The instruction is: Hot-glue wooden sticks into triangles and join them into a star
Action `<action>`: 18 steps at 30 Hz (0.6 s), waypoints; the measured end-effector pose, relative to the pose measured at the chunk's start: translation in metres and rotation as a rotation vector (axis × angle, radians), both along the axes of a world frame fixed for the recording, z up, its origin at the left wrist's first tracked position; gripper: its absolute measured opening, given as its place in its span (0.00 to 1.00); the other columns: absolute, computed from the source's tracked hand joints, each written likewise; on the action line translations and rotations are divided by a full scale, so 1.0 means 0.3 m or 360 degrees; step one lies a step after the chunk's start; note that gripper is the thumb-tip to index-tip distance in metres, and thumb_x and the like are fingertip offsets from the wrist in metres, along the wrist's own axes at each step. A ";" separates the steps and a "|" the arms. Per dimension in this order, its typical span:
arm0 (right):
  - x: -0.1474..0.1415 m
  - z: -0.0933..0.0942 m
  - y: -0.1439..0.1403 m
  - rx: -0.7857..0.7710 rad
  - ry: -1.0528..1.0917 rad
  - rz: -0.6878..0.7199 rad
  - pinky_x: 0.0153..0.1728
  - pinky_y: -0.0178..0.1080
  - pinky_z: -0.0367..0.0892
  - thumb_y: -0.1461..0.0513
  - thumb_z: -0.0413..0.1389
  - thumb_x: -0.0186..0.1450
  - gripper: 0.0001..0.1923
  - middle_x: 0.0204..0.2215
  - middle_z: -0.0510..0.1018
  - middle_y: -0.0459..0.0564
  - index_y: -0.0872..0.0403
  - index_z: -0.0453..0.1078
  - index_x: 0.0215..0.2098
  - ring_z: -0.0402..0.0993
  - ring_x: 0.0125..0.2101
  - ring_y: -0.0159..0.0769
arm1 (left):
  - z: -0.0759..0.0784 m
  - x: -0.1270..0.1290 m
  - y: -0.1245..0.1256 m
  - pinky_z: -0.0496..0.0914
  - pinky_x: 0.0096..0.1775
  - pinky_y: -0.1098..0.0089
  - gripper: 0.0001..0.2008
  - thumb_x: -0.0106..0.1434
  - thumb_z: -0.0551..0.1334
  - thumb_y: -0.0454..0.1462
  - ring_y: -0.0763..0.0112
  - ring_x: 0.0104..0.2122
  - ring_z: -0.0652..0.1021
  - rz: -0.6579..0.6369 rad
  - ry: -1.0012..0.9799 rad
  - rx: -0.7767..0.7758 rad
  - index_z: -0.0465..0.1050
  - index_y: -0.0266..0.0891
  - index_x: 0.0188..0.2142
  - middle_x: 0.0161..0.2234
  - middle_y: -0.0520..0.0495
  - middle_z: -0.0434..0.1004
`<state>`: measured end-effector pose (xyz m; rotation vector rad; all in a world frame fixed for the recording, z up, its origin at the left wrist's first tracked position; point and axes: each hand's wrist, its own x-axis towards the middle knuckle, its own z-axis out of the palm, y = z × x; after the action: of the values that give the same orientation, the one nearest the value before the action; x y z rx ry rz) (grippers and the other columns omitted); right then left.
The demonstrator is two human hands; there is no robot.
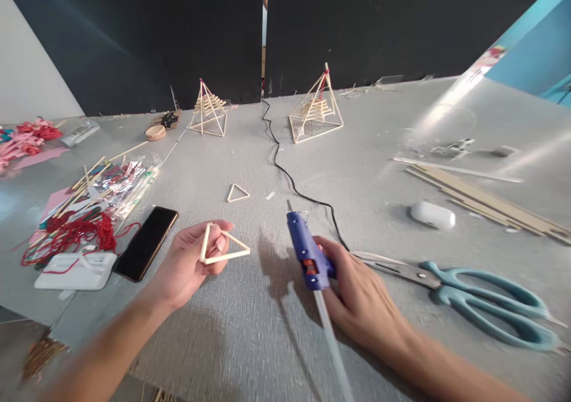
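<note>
My left hand [190, 262] pinches a triangle of thin wooden sticks [232, 253], holding it just above the grey table. My right hand [357, 292] grips a blue hot glue gun [307, 253] with a clear glue stick [332, 342] sticking out of its back; the nozzle points away from me and stands to the right of the triangle. The gun's black cord [285, 170] runs to the back of the table. A smaller stick triangle [238, 193] lies flat beyond my hands.
Two stick pyramids [207, 109] [316, 107] stand at the back. Teal scissors [482, 301], a white case [432, 214] and wooden strips [486, 203] lie on the right. A black phone [147, 241], red cord [80, 235], a white box [75, 270] and packed sticks [116, 185] lie left.
</note>
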<state>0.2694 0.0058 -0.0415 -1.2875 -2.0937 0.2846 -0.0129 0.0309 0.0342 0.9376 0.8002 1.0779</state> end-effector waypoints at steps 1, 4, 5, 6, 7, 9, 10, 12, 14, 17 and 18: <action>-0.004 0.000 0.001 0.0101 -0.0114 0.0017 0.35 0.45 0.70 0.61 0.48 0.69 0.21 0.38 0.79 0.56 0.58 0.61 0.60 0.76 0.34 0.44 | 0.001 0.001 -0.001 0.53 0.21 0.80 0.12 0.61 0.72 0.48 0.83 0.21 0.54 0.0003 0.0006 0.0005 0.84 0.45 0.39 0.24 0.56 0.61; -0.021 -0.003 -0.001 0.0179 -0.0370 0.0023 0.38 0.48 0.69 0.65 0.48 0.67 0.23 0.39 0.77 0.56 0.56 0.62 0.61 0.74 0.36 0.46 | 0.008 0.004 -0.006 0.53 0.21 0.80 0.12 0.61 0.72 0.48 0.83 0.21 0.55 0.0008 0.0031 0.0027 0.84 0.45 0.39 0.23 0.56 0.61; -0.026 -0.004 -0.001 0.0170 -0.0417 0.0019 0.38 0.48 0.68 0.65 0.48 0.67 0.24 0.38 0.76 0.55 0.56 0.62 0.61 0.73 0.36 0.46 | 0.009 0.005 -0.008 0.54 0.21 0.80 0.11 0.62 0.72 0.48 0.83 0.21 0.56 0.0002 0.0044 0.0038 0.84 0.45 0.39 0.23 0.55 0.61; -0.030 -0.006 -0.002 0.0162 -0.0447 0.0016 0.37 0.48 0.68 0.66 0.49 0.66 0.24 0.38 0.76 0.55 0.56 0.62 0.61 0.73 0.35 0.46 | 0.008 0.006 -0.010 0.55 0.22 0.80 0.11 0.62 0.72 0.48 0.82 0.21 0.57 -0.0007 0.0057 0.0052 0.84 0.46 0.39 0.23 0.55 0.61; -0.033 -0.007 -0.001 0.0159 -0.0459 0.0012 0.38 0.48 0.68 0.66 0.49 0.66 0.25 0.39 0.75 0.56 0.56 0.62 0.61 0.72 0.36 0.47 | 0.005 0.007 -0.013 0.55 0.22 0.79 0.11 0.63 0.71 0.47 0.82 0.21 0.58 -0.0020 0.0072 0.0070 0.84 0.46 0.40 0.23 0.55 0.61; -0.037 -0.008 0.002 0.0139 -0.0456 0.0003 0.39 0.49 0.69 0.66 0.49 0.66 0.25 0.40 0.74 0.58 0.58 0.63 0.62 0.71 0.37 0.48 | -0.008 0.006 -0.019 0.56 0.22 0.78 0.10 0.65 0.69 0.46 0.82 0.21 0.60 -0.0055 0.0109 0.0117 0.84 0.45 0.41 0.23 0.54 0.63; -0.039 -0.008 0.005 0.0127 -0.0448 -0.0001 0.40 0.50 0.69 0.67 0.48 0.67 0.25 0.41 0.74 0.59 0.58 0.62 0.62 0.70 0.38 0.48 | -0.016 0.005 -0.022 0.56 0.22 0.78 0.10 0.66 0.69 0.46 0.82 0.21 0.61 -0.0072 0.0132 0.0146 0.84 0.45 0.42 0.24 0.54 0.64; -0.042 -0.007 0.011 0.0110 -0.0406 -0.0004 0.42 0.51 0.70 0.67 0.48 0.67 0.25 0.45 0.73 0.61 0.59 0.62 0.62 0.69 0.41 0.49 | -0.032 0.003 -0.029 0.56 0.23 0.77 0.10 0.67 0.68 0.45 0.81 0.23 0.64 -0.0106 0.0178 0.0211 0.84 0.45 0.44 0.25 0.52 0.68; -0.046 -0.007 0.016 0.0125 -0.0338 0.0009 0.45 0.53 0.70 0.68 0.48 0.67 0.25 0.48 0.72 0.63 0.60 0.61 0.62 0.68 0.44 0.51 | -0.044 0.001 -0.035 0.57 0.24 0.76 0.10 0.68 0.68 0.44 0.80 0.24 0.65 -0.0139 0.0220 0.0277 0.84 0.46 0.45 0.28 0.50 0.71; -0.048 -0.009 0.020 0.0152 -0.0251 0.0041 0.49 0.55 0.69 0.69 0.48 0.67 0.24 0.51 0.70 0.65 0.60 0.60 0.62 0.65 0.48 0.52 | -0.051 -0.002 -0.040 0.57 0.25 0.75 0.10 0.68 0.67 0.43 0.80 0.24 0.63 -0.0184 0.0268 0.0372 0.84 0.48 0.47 0.31 0.48 0.74; -0.048 -0.010 0.019 0.0141 -0.0230 0.0063 0.50 0.55 0.69 0.69 0.48 0.67 0.24 0.52 0.69 0.65 0.60 0.60 0.61 0.65 0.49 0.52 | -0.052 -0.002 -0.040 0.57 0.24 0.74 0.11 0.68 0.67 0.44 0.80 0.24 0.63 -0.0193 0.0281 0.0401 0.84 0.48 0.47 0.32 0.48 0.74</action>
<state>0.2551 0.0117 -0.0445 -1.2478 -2.2284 0.1171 -0.0135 0.0189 0.0187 1.2925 0.7512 1.0140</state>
